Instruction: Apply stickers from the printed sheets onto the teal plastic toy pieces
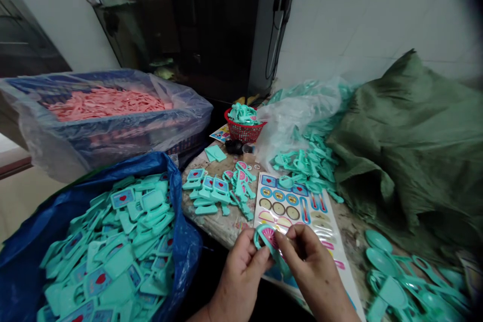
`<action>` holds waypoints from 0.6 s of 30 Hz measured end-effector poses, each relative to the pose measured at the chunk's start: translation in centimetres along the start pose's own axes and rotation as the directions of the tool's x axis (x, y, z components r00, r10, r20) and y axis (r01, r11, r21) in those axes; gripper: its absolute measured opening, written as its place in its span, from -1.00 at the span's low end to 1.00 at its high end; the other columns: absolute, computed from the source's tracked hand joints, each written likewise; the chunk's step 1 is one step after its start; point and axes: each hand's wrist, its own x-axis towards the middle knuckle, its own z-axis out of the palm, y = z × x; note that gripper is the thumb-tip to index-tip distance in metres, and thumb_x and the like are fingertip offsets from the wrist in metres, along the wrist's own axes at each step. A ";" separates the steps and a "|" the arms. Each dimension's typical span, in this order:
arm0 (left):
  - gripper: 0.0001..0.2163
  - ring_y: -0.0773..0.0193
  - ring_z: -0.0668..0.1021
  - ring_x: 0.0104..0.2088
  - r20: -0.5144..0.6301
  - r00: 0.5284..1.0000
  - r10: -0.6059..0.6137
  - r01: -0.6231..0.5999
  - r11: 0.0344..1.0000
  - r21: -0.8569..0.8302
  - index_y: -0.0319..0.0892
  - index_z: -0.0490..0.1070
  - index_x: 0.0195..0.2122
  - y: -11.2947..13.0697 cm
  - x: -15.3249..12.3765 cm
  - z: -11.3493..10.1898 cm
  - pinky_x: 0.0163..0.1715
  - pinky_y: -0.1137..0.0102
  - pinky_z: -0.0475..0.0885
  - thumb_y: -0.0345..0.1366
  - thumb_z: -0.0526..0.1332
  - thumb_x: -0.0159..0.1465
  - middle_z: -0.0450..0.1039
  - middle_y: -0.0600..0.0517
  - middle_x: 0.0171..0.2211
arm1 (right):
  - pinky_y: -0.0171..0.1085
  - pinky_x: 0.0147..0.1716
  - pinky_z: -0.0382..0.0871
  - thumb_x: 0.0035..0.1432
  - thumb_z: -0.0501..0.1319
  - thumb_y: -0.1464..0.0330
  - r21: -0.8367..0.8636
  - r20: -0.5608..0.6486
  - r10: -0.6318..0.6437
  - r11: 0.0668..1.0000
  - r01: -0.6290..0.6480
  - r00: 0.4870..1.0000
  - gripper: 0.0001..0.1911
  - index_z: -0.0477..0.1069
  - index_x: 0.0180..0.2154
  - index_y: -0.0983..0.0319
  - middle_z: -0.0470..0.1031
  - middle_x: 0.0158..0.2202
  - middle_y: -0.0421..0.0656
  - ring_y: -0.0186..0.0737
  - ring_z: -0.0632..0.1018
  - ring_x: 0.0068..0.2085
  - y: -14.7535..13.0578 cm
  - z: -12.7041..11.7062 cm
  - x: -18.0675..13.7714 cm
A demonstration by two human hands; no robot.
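Note:
My left hand [241, 266] and my right hand [305, 256] meet at the front of the table, both gripping a small teal plastic toy piece [264, 237] with a pink fan-shaped sticker on it. The right thumb and forefinger press on the sticker. Just under the hands lies a sticker sheet [298, 211] with round, rectangular and thermometer-shaped stickers; some spots are peeled bare.
A blue bag [181, 221] of stickered teal pieces sits at left. Behind it is a plastic-lined crate [113, 126] of pink parts. On the table lie loose teal parts [219, 191], a red basket [245, 128], a clear bag [302, 110], a green sack [407, 146] and teal spoons [396, 282].

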 end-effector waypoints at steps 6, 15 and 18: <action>-0.78 0.15 0.48 -0.07 -0.005 1.000 -0.006 0.006 1.000 0.004 -0.18 0.33 -0.09 0.3 -0.1 0.0 -0.02 0.26 0.35 -0.30 0.16 0.23 0.45 -0.08 -0.10 | -0.36 -0.56 0.14 0.01 0.19 0.08 -0.051 -0.015 -0.039 0.998 0.038 0.999 -0.66 0.16 -0.44 0.18 0.15 -0.56 -0.34 -0.37 0.23 -0.53 -0.2 0.1 0.0; -0.75 0.15 0.48 -0.07 -0.041 0.999 -0.028 0.029 0.999 0.042 -0.17 0.33 -0.06 0.3 -0.1 -0.1 -0.01 0.26 0.35 -0.30 0.15 0.24 0.45 -0.07 -0.09 | -0.38 -0.60 0.11 0.04 0.17 0.10 -0.135 -0.023 -0.095 0.987 0.092 0.995 -0.69 0.18 -0.46 0.18 0.15 -0.61 -0.34 -0.38 0.24 -0.56 -0.7 0.2 -0.1; -0.76 0.17 0.48 -0.07 -0.031 0.999 -0.013 0.014 0.999 0.034 -0.16 0.33 -0.06 0.1 -0.1 -0.2 -0.01 0.27 0.35 -0.31 0.15 0.24 0.45 -0.06 -0.09 | -0.38 -0.61 0.10 0.03 0.18 0.10 -0.156 -0.033 -0.091 0.984 0.085 0.995 -0.69 0.19 -0.46 0.18 0.16 -0.61 -0.34 -0.38 0.24 -0.57 -0.7 0.3 -0.1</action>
